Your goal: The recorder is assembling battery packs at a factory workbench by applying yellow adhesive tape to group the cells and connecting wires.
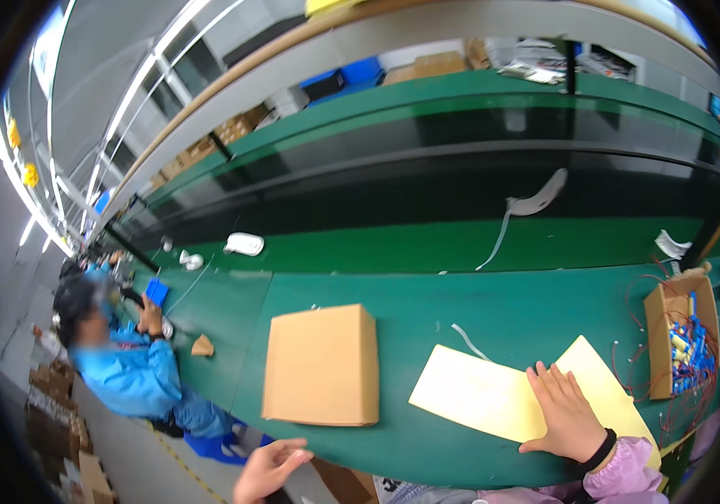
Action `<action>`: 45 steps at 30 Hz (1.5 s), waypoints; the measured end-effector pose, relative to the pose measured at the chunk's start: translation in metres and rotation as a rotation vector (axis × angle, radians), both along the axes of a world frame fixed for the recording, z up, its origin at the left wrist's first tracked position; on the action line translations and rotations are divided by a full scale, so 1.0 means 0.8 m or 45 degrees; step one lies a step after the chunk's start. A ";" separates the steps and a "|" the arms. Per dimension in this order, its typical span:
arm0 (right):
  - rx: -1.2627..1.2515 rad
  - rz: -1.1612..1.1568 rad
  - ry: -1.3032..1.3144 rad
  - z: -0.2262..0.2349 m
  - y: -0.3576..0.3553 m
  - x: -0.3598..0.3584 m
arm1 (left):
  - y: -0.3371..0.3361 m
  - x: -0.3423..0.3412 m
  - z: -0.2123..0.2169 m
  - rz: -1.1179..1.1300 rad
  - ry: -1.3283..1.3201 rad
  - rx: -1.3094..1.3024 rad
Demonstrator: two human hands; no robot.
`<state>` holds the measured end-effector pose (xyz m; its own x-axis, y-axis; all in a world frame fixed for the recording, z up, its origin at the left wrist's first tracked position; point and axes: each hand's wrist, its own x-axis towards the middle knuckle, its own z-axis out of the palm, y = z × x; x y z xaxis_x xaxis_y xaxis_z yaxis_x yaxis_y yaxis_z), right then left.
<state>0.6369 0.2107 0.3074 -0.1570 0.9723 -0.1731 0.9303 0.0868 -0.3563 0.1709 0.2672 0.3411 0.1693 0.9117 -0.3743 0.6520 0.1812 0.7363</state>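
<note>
My right hand [566, 412] lies flat, fingers spread, on pale yellow sheets of paper [478, 391] on the green bench [427, 294]. My left hand [269, 469] hovers open below the bench's near edge, holding nothing, just under a closed cardboard box [322, 363] that lies flat on the bench.
An open small carton [681, 340] with blue parts and red wires stands at the right. White tape strips [528, 206] and a white device [245, 244] lie farther back. A person in a blue coat [129, 370] works at the left, near stacked boxes [57, 420] on the floor.
</note>
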 end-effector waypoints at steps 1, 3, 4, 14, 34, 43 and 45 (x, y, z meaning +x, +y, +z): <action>-0.018 0.004 0.012 0.001 0.002 0.003 | 0.005 0.000 0.037 0.046 -0.106 -0.207; -0.040 0.035 0.027 0.011 0.010 -0.010 | 0.006 0.014 0.076 0.209 -0.251 0.002; -0.053 0.048 0.059 0.013 0.013 -0.015 | 0.007 0.029 0.082 0.220 -0.123 0.178; -0.060 0.073 0.089 0.025 0.022 -0.033 | 0.052 0.098 0.009 -0.155 0.512 0.817; 0.036 0.259 0.578 0.003 0.117 -0.201 | 0.059 0.021 -0.020 0.299 0.429 0.829; 0.321 0.546 0.557 0.040 0.117 -0.201 | 0.051 0.080 -0.016 -0.332 0.226 1.172; 0.349 0.577 0.567 0.047 0.119 -0.200 | 0.053 0.080 -0.004 -0.426 0.295 1.223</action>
